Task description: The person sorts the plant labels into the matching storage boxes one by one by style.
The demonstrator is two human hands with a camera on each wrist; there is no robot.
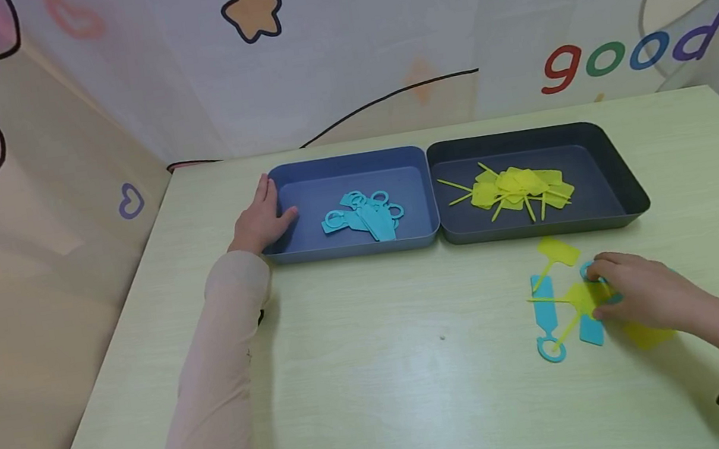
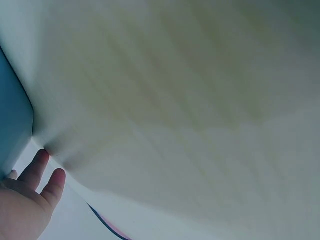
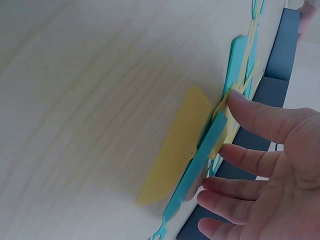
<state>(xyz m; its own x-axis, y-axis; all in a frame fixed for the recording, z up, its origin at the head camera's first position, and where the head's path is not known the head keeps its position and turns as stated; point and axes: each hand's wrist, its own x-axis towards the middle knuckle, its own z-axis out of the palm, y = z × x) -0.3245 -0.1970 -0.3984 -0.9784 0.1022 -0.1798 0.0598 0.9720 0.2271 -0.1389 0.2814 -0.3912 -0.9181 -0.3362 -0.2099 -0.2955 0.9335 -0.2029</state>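
My left hand (image 1: 262,219) rests at the left end of the blue tray (image 1: 352,250), fingers along its outer side and thumb over the rim. In the left wrist view its fingers (image 2: 55,187) look extended beside the wall. My right hand (image 1: 648,291) is over a small loose pile, thumb and forefinger spread at a yellow T-shaped plant label (image 1: 579,297). The right wrist view shows the thumb tip (image 3: 237,100) right at yellow plastic. Around it lie a blue ring-ended tag (image 1: 545,310), another yellow label (image 1: 560,251) and a part-hidden yellow piece (image 1: 651,334).
Blue ring-ended tags (image 1: 372,215) are heaped in the blue tray. Against its right end stands a dark grey tray (image 1: 617,215) holding a heap of yellow labels (image 1: 520,186). A printed cloth (image 1: 348,42) hangs behind the pale wooden table (image 1: 381,375).
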